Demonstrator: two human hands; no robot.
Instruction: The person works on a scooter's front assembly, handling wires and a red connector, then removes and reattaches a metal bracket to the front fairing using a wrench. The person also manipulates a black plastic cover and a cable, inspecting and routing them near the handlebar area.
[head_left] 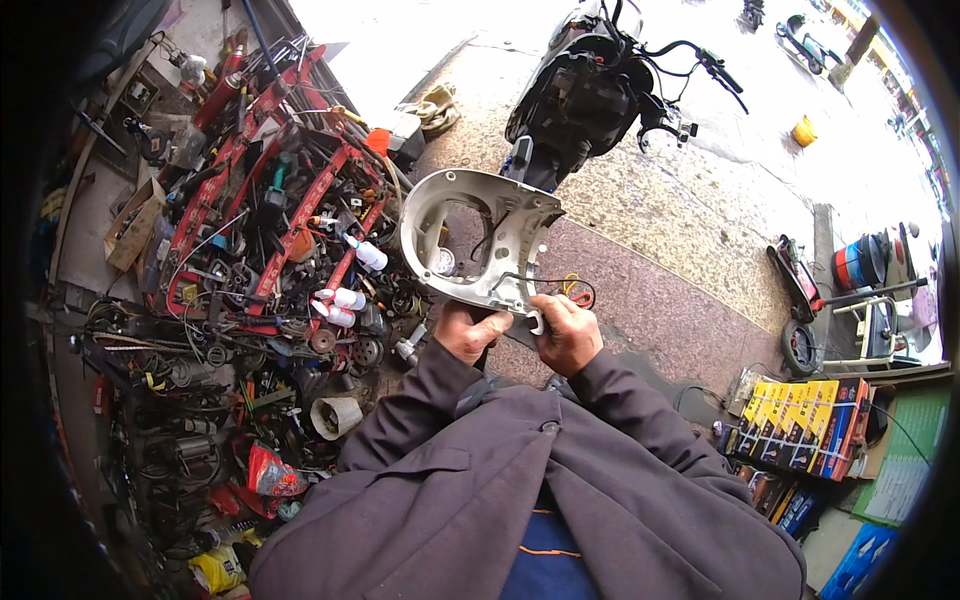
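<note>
Before my chest I hold a pale grey moulded scooter body panel [518,235] with a large rounded opening, its ribbed inner side showing. My left hand [466,334] is closed on its near edge, thumb on top and fingers mostly hidden beneath. At the near right corner, my right hand [570,334] is closed with thumb and fingertips pinching the edge. Beside those fingertips a small white hook-shaped piece [536,322] sticks out. A thin black cable [572,283] curves over that corner. Just beyond the panel stands a partly stripped black scooter [580,110].
Red metal racks [200,215] crammed with tools and parts fill the left side. White spray bottles [370,254] stand close to my left arm. Loose parts and a white cup-shaped container [336,417] lie below. At right are strapped yellow boxes [795,420] and a small wheel [799,347].
</note>
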